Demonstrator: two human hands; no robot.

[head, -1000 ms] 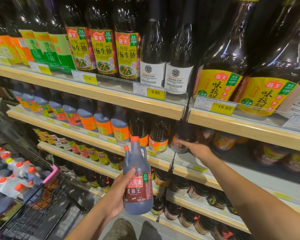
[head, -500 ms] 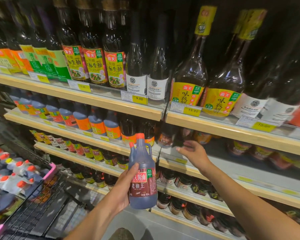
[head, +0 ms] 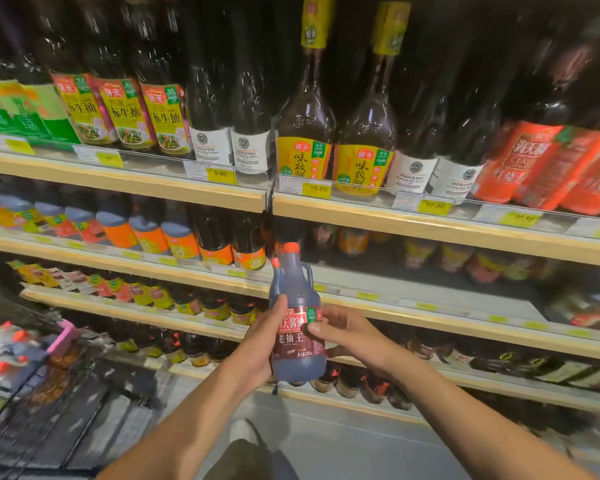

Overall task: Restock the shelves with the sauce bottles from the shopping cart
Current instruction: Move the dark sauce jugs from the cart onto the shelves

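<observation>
The sauce bottle [head: 294, 289] is upright in mid-air just below the centre of the view, in front of the shelves and touching none of them. It is a dark jug-shaped bottle with a red cap [head: 291, 248] at its 12 o'clock, a small loop handle at its 1 o'clock shoulder, and a dark red label [head: 293, 341] printed with Chinese characters.

The left grip [head: 258, 344] wraps the bottle from its 9 o'clock side, thumb laid up along the front and fingers hidden behind. The right grip [head: 349, 336] comes in from 3 o'clock, thumb pressed on the front of the label and fingers curled round the far side. Both are closed on the bottle.

Toward 2 o'clock from the cap lies a bare stretch of shelf [head: 413, 282], with blurred jars at its back. At 10 o'clock from the cap, on the same level, stands a row of orange-labelled bottles [head: 182, 242]. On the shelf above, at 12 o'clock, are tall yellow-labelled bottles [head: 303, 157], with a yellow price tag [head: 317, 189] just under them.

At 8 o'clock in the view is the shopping cart [head: 62, 337], pink at its corner, holding blurred red-capped bottles [head: 0, 356]. At 6 o'clock a shoe [head: 243, 433] rests on the floor.
</observation>
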